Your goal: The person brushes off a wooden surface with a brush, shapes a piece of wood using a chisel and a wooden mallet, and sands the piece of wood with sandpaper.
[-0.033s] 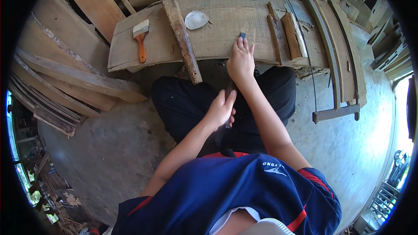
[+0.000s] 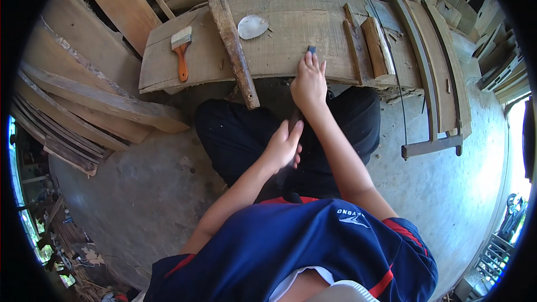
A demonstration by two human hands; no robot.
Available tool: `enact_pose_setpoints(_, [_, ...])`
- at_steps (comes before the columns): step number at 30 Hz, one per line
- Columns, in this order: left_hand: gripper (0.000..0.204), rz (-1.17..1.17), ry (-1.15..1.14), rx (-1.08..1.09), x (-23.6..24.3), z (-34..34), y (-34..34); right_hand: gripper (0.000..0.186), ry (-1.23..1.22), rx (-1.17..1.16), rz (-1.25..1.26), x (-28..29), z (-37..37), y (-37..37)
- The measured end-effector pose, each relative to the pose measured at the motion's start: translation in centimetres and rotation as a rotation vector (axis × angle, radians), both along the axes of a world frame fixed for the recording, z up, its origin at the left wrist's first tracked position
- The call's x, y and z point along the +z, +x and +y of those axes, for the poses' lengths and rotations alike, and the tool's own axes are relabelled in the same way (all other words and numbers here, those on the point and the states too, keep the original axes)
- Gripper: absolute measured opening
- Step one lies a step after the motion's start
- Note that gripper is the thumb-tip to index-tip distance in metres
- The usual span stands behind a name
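Note:
My right hand [image 2: 309,86] rests over the bench's near edge, fingers stretched forward and pressed down on a long narrow tool. Its flat blue-grey tip [image 2: 311,49], which looks like a chisel's blade, shows past my fingertips on the wood. Closer to my body, my left hand [image 2: 284,146] is wrapped around the dark handle [image 2: 295,116], and the two hands seem to be on one chisel. My palms hide its middle. Beneath the tip lies the thick plank bench [image 2: 291,8], with a pale scuffed patch around the tip.
On the bench are a paintbrush [image 2: 182,56], a rough wooden stick [image 2: 232,45] overhanging the near edge, a whitish shallow dish [image 2: 253,26] and wood blocks [image 2: 377,47]. A frame saw [image 2: 428,72] leans at the right. Curved boards [image 2: 100,100] are stacked left.
The blue-grey tip and my right hand's fingers have slid slightly toward me. My left hand has barely shifted; nothing on the bench has been moved.

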State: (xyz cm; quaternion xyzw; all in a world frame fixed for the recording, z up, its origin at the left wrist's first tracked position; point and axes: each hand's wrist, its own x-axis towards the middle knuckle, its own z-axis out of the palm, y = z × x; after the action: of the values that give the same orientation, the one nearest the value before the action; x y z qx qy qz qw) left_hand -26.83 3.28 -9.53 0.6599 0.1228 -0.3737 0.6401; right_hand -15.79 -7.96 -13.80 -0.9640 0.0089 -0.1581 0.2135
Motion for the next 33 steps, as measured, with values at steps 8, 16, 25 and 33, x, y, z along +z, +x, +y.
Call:
enact_pose_setpoints(8, [0.039, 0.052, 0.058, -0.012, 1.0, 0.6, -2.6, 0.045, 0.106, -0.021, 0.003, -0.4, 1.4, -2.5])
enact_pose_setpoints(16, [0.041, 0.031, 0.125, 0.008, 0.1, -0.6, -2.6, 0.044, 0.077, -0.017, -0.062, -1.4, 1.1, -2.1])
enact_pose_setpoints(25, [0.047, -0.046, 0.068, 0.053, 0.1, -3.0, 1.4, 0.027, 0.021, -0.03, 0.019, 0.5, -1.0, 2.5])
enact_pose_setpoints(33, [0.041, -0.076, 0.104, 0.09, -0.7, -3.3, -0.4, 0.029, -0.032, 0.002, -0.108, -0.9, -1.0, 1.3])
